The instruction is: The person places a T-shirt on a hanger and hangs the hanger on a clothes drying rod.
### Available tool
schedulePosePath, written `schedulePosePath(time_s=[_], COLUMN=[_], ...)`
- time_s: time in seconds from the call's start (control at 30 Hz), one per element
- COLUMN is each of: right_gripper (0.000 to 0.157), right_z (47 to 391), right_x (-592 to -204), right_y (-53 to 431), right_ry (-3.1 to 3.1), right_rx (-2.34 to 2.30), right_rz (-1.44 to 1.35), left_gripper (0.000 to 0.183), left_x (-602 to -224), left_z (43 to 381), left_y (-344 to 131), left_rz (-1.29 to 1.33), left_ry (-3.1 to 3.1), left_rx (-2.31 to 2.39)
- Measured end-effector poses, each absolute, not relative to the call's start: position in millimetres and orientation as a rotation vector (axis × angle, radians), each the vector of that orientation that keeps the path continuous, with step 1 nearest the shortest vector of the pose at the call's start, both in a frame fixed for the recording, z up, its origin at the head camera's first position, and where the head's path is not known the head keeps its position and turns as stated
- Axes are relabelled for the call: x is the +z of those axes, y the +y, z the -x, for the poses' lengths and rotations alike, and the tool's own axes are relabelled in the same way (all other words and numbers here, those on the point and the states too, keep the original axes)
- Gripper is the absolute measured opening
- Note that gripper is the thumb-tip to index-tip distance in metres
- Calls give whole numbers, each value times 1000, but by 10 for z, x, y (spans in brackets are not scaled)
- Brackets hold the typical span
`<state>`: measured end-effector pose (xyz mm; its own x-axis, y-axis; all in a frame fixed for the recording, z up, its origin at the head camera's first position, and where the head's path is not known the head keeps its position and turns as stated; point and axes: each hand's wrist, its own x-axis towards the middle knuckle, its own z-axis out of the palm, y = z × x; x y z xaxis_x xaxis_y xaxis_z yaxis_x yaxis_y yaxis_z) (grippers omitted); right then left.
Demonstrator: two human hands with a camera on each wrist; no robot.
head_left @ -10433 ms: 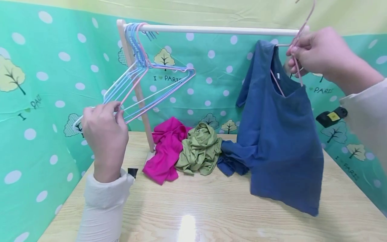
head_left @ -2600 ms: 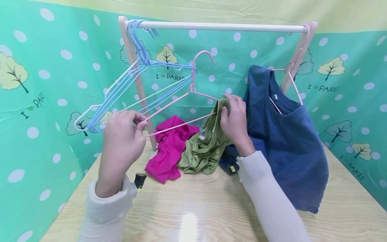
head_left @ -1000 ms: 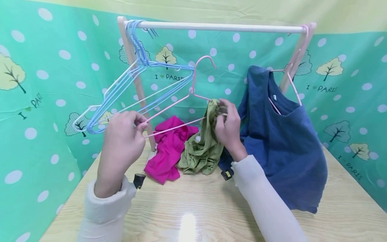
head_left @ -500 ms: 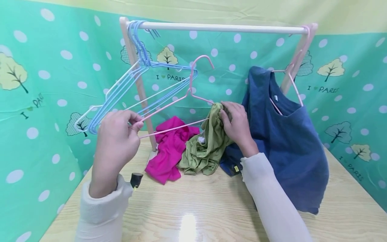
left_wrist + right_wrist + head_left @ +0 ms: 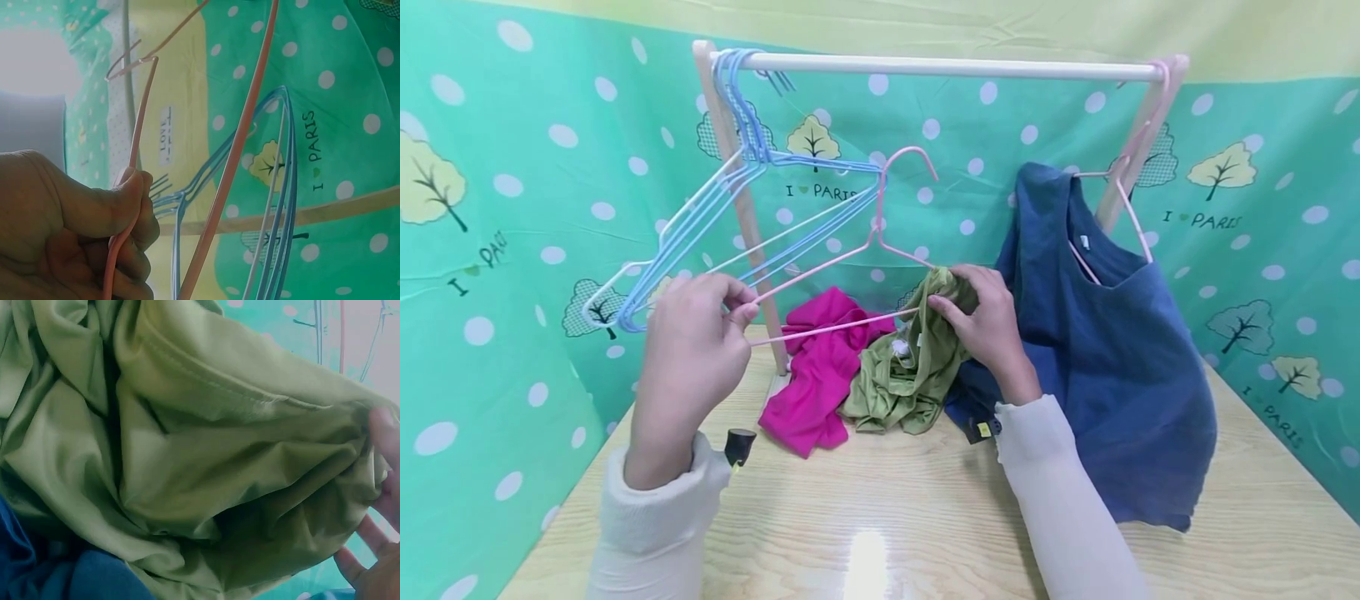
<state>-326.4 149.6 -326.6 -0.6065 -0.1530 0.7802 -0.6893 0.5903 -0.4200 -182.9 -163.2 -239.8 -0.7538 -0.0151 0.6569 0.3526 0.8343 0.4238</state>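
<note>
While the closed left grip (image 5: 694, 350) pinches a pink hanger (image 5: 817, 272), the partly closed right grip (image 5: 991, 329) holds green cloth (image 5: 917, 371).

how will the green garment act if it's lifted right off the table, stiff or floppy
The green garment will probably hang limp, since it lies in loose, crumpled folds below the right hand. It should be fairly light, as the cloth looks thin at the raised edge. It may slide a little too: the right wrist view shows a faint sheen.

The right hand (image 5: 390, 501) pinches one edge of a loosely folded green cloth (image 5: 187, 456) with a stitched seam; blue cloth (image 5: 103, 578) shows near, thin wires (image 5: 342, 337) far behind.
</note>
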Motion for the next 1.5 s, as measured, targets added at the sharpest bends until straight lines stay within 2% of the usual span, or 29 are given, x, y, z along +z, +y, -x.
schedulePosePath(time_s=[0.2, 0.4, 0.57, 0.8, 1.03, 1.13, 1.3, 1.5], right_gripper=[23, 16, 16, 25, 18, 20, 22, 17], right_z=[3241, 3248, 3251, 3222, 3212, 3197, 3170, 3132], right_x=[-3252, -3224, -3198, -3183, -3172, -3161, -3134, -3119], right_y=[1493, 1560, 1651, 1715, 1768, 1770, 1723, 1637], right_ry=[-2010, -1869, -1847, -1956, -2045, -2073, -2070, -2077], right_rx=[979, 994, 1014, 1037, 917, 872, 865, 871], right_rz=[-641, -615, -567, -574, -710, -745, -764, -760], left_gripper=[5, 4, 5, 4, 1, 1, 3, 3], left_x=[-2391, -2380, -2355, -2338, -2337, -2332, -2353, -2393], left_z=[1834, 1828, 1795, 1754, 1750, 1751, 1772, 1825], left_y=[-1640, -1692, -1798, -1911, -1919, -1902, -1860, -1774], left_rz=[253, 245, 217, 200, 259, 280, 336, 431], left_ry=[-2366, -2407, -2420, -2362, -2330, -2336, -2335, -2312], left_rx=[-751, -799, -804, -753, -735, -732, -710, -683])
